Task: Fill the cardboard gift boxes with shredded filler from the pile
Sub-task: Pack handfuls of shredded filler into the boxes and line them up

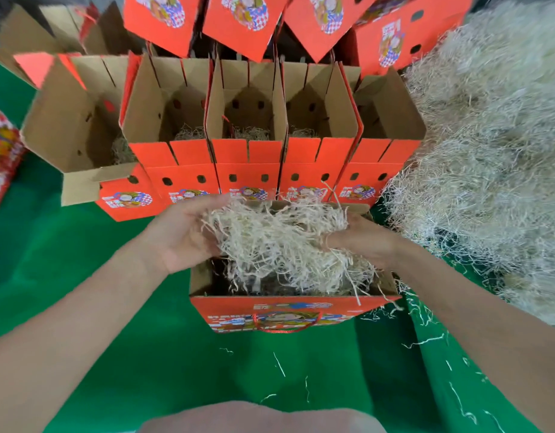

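Head view, left to right. Left hand: palm turned inward, fingers nearly straight and spread, pressed flat against the left side of a filler clump. The clump hangs between both hands, above the open near box, with its lower strands trailing inside; the box floor is hard to make out. Right hand: touching the clump's right side, fingers buried in strands, so their curl cannot be told. Far: a row of open boxes, each with some filler at the bottom. Right: the filler pile, cut off by the frame edge. Loose strands lie on the green surface.
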Demonstrator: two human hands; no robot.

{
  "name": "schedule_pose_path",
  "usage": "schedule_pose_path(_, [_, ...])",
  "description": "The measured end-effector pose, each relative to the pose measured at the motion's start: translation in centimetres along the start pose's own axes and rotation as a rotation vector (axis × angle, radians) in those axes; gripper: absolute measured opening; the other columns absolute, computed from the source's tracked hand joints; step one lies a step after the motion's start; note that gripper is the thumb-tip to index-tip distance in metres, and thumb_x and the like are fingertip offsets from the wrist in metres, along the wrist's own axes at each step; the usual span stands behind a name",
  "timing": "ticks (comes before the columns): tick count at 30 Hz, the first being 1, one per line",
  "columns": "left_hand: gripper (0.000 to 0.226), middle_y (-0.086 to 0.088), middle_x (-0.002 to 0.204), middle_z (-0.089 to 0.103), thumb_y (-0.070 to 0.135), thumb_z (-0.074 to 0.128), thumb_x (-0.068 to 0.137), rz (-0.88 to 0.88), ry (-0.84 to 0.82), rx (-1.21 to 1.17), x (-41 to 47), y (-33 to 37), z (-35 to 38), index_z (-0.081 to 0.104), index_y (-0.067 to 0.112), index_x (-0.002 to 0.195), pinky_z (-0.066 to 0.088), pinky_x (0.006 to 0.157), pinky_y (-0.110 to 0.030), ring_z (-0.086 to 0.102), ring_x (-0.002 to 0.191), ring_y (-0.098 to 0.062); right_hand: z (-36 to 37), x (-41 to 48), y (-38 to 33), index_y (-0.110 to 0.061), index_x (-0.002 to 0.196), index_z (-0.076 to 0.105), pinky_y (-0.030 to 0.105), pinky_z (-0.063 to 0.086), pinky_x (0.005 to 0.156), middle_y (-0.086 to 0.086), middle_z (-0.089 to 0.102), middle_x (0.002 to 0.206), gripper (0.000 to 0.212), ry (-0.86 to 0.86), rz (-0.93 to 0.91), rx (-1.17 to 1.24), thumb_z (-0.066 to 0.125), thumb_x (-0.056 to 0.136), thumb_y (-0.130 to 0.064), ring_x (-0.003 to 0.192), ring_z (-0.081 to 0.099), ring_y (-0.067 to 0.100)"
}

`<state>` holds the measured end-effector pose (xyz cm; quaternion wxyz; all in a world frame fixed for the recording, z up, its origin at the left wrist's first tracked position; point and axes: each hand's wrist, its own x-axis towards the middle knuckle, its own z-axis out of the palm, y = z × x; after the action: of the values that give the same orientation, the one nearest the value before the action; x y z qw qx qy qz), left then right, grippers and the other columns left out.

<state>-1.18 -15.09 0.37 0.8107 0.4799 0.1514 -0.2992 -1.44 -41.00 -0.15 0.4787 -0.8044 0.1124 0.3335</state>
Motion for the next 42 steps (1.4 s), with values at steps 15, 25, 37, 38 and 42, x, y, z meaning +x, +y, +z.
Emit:
schedule_pose_path(15, [0.069,-0.003,0.109,0.066,-0.020,0.061,0.068,0.203,0.116,0.397,1.1,-2.6,2.1,0.051,0.017,0.126,0.050,0.080,-0.029,0.059,0.107,-0.025,3.1,0.4,-1.8,-0.004,0.144,0.016,0.029,0.038,0.093,-0.002,0.036,0.128,0.088,-0.055,-0.077,-0.006,0.071,0.077,-0.023,0.105,0.043,0.013])
schedule_pose_path(25, [0.081,-0.010,0.111,0.058,0.000,0.073,0.053,0.137,0.090,0.315,0.5,-1.2,1.3,0.037,0.001,0.125,0.046,0.091,-0.022,0.062,0.099,-0.008,1.0,0.4,-1.7,-0.011,0.102,0.061,0.015,0.032,0.087,0.000,0.051,0.131,0.027,-0.091,-0.040,0.105,0.070,0.078,-0.020,0.108,0.049,-0.001])
schedule_pose_path(37, [0.016,-0.005,0.069,0.046,0.001,0.065,0.050,0.033,0.113,0.131,-0.1,-0.3,-0.2,0.055,0.013,0.050,0.035,0.062,-0.026,0.046,0.061,-0.016,-0.1,0.1,-0.4,0.003,0.144,0.013,0.028,0.031,0.096,0.016,0.027,0.148,0.098,0.014,-0.064,-0.161,0.072,0.077,-0.037,0.125,0.036,0.025])
schedule_pose_path(38, [0.013,-0.003,0.073,0.047,0.006,0.070,0.051,0.051,0.126,0.218,-0.2,-0.4,0.0,0.061,0.012,0.058,0.040,0.062,-0.024,0.051,0.063,-0.013,-0.2,0.0,-0.3,0.002,0.145,0.009,0.028,0.029,0.098,0.016,0.022,0.150,0.099,0.031,-0.058,-0.155,0.072,0.078,-0.035,0.130,0.032,0.027])
schedule_pose_path(42, [0.131,0.008,0.135,0.037,0.066,0.081,0.037,0.003,0.022,0.887,0.3,-1.6,1.6,0.026,0.015,0.144,0.030,0.098,-0.026,0.035,0.125,-0.009,0.2,0.2,-1.0,0.000,0.143,0.017,0.038,0.023,0.106,0.009,0.020,0.151,0.099,0.020,-0.031,0.012,0.075,0.072,-0.038,0.139,0.017,0.025])
